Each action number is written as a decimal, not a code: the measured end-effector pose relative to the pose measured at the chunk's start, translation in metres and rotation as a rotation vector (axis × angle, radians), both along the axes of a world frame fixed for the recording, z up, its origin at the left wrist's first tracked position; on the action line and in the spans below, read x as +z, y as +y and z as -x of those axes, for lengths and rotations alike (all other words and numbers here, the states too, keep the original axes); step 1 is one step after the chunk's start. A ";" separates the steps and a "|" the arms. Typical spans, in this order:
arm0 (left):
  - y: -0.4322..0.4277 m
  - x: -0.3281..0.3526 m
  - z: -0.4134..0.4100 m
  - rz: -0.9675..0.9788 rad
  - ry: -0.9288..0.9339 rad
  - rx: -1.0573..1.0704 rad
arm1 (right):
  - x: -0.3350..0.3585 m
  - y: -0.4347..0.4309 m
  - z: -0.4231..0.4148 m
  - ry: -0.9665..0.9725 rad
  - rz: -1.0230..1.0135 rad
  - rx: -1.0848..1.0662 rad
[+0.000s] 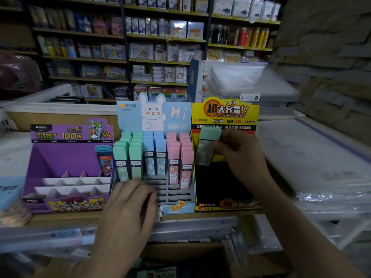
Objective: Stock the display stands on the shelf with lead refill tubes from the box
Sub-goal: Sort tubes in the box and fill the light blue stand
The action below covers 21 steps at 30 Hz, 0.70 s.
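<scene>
The right hand (239,155) pinches a green tube (209,135) in its fingers (219,146). The left hand (132,199) lies loose on the blue stand (178,194). A bump there could knock the tubes (160,155) over.

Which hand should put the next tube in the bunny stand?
Probably the right hand: its fingers pinch a green-capped tube just right of the bunny stand. The left hand only rests on the stand's front.

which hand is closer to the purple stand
Left. The left hand rests on the front of the blue stand, right beside the purple stand; the right hand holds a green-capped tube over at the yellow stand.
</scene>
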<state>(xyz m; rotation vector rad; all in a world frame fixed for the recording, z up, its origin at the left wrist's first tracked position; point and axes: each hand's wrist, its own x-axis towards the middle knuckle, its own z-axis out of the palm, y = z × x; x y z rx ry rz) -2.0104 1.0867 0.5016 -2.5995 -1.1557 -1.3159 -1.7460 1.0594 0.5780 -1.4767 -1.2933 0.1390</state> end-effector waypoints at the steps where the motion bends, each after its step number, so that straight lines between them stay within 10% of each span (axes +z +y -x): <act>1: 0.000 0.000 0.000 0.002 -0.001 -0.002 | -0.001 0.001 -0.001 0.002 0.005 0.005; 21: 0.001 -0.001 0.000 -0.017 -0.024 -0.024 | -0.007 0.013 -0.003 -0.046 0.068 -0.064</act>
